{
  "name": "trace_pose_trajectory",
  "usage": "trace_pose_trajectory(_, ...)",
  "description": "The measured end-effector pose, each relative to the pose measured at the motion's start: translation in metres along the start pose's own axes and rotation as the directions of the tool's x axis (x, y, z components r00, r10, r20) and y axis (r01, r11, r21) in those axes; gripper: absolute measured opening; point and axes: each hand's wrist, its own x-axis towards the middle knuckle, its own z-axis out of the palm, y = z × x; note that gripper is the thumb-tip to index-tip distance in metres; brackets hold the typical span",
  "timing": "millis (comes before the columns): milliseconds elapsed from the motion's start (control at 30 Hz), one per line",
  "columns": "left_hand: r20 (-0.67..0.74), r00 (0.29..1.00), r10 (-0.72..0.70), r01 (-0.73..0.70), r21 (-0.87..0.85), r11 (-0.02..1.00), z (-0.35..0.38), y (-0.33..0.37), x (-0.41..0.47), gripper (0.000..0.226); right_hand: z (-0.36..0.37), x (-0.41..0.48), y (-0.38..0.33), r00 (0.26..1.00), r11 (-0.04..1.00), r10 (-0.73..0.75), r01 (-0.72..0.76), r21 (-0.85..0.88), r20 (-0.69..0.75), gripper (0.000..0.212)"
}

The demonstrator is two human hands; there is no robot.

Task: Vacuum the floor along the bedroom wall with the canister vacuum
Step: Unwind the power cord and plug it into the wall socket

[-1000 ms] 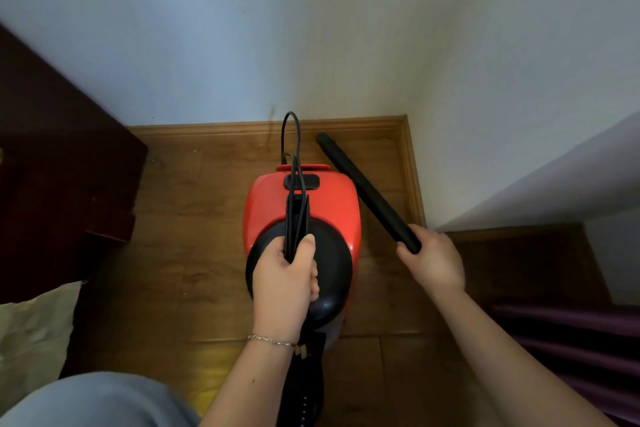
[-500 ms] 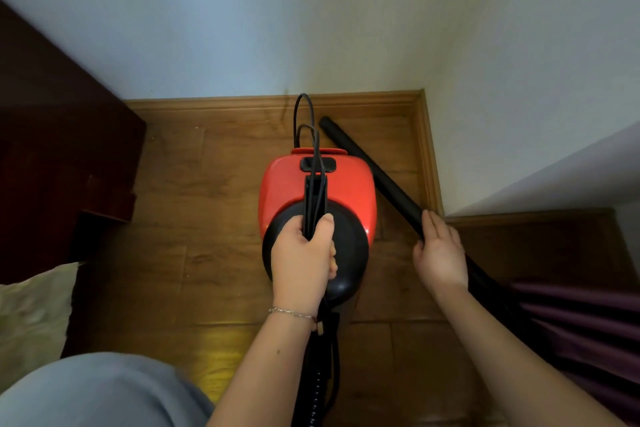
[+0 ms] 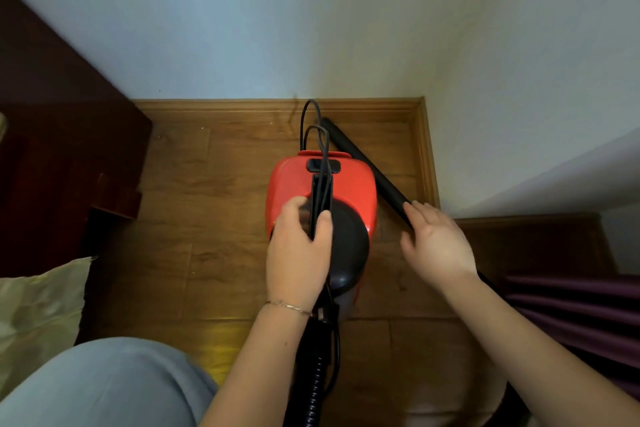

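Note:
A red and black canister vacuum stands on the wooden floor near the corner of the wall. My left hand is closed around its black top handle, together with a looped black cord. A black wand tube runs diagonally from the baseboard behind the vacuum toward the lower right. My right hand rests on the tube with fingers stretched out flat, not wrapped around it. The ribbed black hose leaves the vacuum toward me, between my arms.
A wooden baseboard lines the white walls, which turn a corner at the right. Dark wooden furniture stands at the left, with a pale pillow below it. Purple fabric lies at the right. My knee in jeans fills the lower left.
My right hand gripped the wand's end a second ago; it has since opened and lies flat on the tube. The tube now lies lower, reaching past my hand.

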Motion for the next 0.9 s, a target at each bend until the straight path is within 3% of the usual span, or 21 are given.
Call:
trace_pose_trajectory(133,0.057,0.978,0.202,-0.209,0.357,0.91,-0.048,0.008,-0.015,0.045,-0.047,-0.028,-0.03,0.972,0.99,-0.14,0.143,0.003,-0.186,0.046)
trace_pose_trajectory(267,0.133,0.938,0.319,-0.336,0.57,0.75,-0.111,0.039,-0.054,0.043,-0.111,-0.074,-0.069,0.956,0.98,-0.199,0.201,-0.013,-0.217,0.045)
trace_pose_trajectory(433,0.199,0.915,0.352,-0.393,0.643,0.658,-0.19,0.11,-0.119,0.046,-0.214,-0.136,-0.105,0.968,0.98,-0.198,0.192,-0.057,-0.157,0.053)
trace_pose_trajectory(633,0.316,0.874,0.37,-0.487,0.576,0.657,-0.261,0.194,-0.201,0.042,-0.334,-0.204,-0.132,0.971,0.986,-0.163,0.163,-0.012,-0.175,0.048)
trace_pose_trajectory(900,0.302,0.884,0.357,-0.466,0.639,0.612,-0.311,0.23,-0.233,0.045,-0.396,-0.262,-0.145,0.973,0.987,-0.161,0.156,-0.045,-0.167,0.051)
